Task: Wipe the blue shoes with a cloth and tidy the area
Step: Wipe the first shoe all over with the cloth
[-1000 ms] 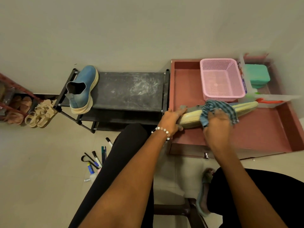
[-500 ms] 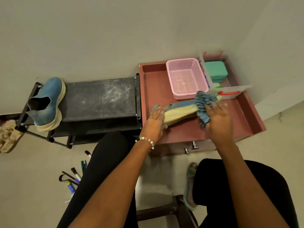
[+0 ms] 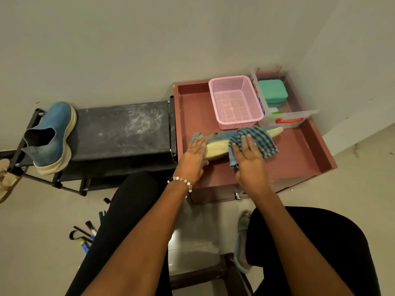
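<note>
Looking through the head view, I count 2 blue shoes. 1 blue shoe (image 3: 218, 144) lies on its side on the red cabinet top (image 3: 299, 150), cream sole facing me, toe pointing right. My left hand (image 3: 193, 155) rests on its heel end, fingers fairly straight, thumb side hidden, so I cannot tell if it truly grips. My right hand (image 3: 249, 159) presses 1 checked cloth (image 3: 256, 141) flat onto the middle of that shoe, fingers spread and straight; the cloth drapes over the sole and hangs down in front.

The second blue shoe (image 3: 52, 135) stands upright at the left end of the black shoe rack (image 3: 124, 129), well apart from the first, toe toward the wall. The rack top shows dusty white smears.

Behind the shoe on the cabinet: 1 pink mesh basket (image 3: 235, 101), 1 clear plastic container (image 3: 288, 118) with a red handle just beside it, and 1 green box (image 3: 272, 91) inside that container.

1 beaded bracelet (image 3: 181, 181) on my left wrist. Several markers (image 3: 87, 233) lie on the floor beside my left leg; some hidden, count unclear. 1 tan sandal (image 3: 7, 180) shows at the left edge. 1 green slipper (image 3: 240, 242) is on my right foot.
</note>
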`<control>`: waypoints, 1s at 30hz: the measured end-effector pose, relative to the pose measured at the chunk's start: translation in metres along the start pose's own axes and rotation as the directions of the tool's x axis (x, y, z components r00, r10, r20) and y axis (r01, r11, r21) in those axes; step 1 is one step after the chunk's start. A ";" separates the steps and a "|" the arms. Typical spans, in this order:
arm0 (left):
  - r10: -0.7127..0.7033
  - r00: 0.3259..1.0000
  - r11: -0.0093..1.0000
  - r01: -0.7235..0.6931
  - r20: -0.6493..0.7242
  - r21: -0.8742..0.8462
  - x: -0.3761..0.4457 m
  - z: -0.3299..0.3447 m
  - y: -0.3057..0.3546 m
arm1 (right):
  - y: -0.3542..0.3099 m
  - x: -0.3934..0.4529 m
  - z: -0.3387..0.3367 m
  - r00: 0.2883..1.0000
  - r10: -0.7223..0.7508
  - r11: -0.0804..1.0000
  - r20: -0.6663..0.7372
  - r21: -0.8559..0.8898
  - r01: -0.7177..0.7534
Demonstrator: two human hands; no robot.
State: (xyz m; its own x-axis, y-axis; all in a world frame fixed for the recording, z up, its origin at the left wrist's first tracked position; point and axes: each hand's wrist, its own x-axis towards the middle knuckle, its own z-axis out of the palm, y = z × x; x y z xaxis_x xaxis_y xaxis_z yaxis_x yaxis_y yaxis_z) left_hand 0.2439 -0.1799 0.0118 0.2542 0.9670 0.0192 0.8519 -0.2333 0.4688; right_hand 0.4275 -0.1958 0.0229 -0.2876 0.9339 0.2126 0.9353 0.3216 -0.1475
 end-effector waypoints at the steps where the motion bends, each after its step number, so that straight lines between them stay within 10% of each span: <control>1: -0.001 1.000 1.000 0.001 0.000 0.000 0.000 0.000 0.000 | 0.003 0.001 0.000 1.000 -0.026 1.000 0.016 -0.014 0.027; 10: 0.018 1.000 0.999 -0.019 0.025 0.041 0.000 -0.001 0.000 | 0.060 0.007 -0.029 0.888 0.458 0.888 -0.038 0.067 -0.455; 21: -0.014 0.999 0.999 0.011 0.053 0.052 0.003 -0.005 0.001 | 0.002 0.016 -0.006 0.981 0.178 0.972 0.072 -0.170 -0.164; 30: -0.001 0.999 0.998 -0.002 0.050 0.058 0.003 -0.003 -0.001 | 0.044 0.020 -0.019 0.881 0.474 0.880 0.003 -0.045 -0.473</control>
State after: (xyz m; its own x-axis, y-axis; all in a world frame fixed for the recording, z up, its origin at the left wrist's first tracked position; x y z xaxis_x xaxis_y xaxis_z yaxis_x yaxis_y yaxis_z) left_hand 0.2425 -0.1765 0.0139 0.2763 0.9607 -0.0255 0.8764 -0.2409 0.4170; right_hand 0.4668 -0.1661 0.0394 0.1894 0.9752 0.1148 0.9683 -0.1661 -0.1868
